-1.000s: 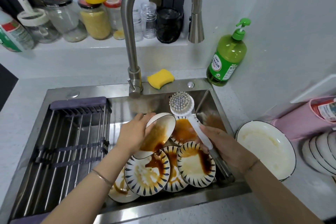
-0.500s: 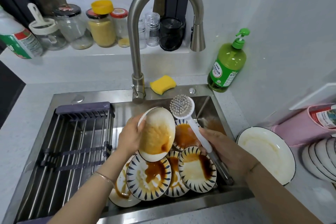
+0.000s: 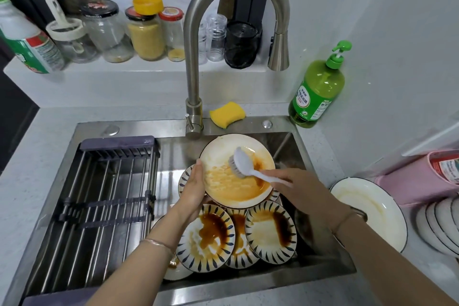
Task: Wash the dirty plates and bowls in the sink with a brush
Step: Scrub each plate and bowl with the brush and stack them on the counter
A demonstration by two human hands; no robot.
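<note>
Round smeared plate [image 3: 223,189], bristly brush [image 3: 242,163], steel sink [image 3: 149,129]

Yellow sponge [image 3: 227,114], green soap bottle [image 3: 319,87]

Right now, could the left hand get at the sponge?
Probably not yet: the left hand grips the plate, which is tilted up between it and the sponge on the sink's rim.

Pale speckled surface [image 3: 49,146]; steel sink [image 3: 154,126] set in. Right rear: green pump bottle [image 3: 319,87], upright. Just right of sink: dark-rimmed white plate [image 3: 370,211]; pink container [image 3: 417,181] behind; stacked white dishes [image 3: 439,226] at edge.
</note>
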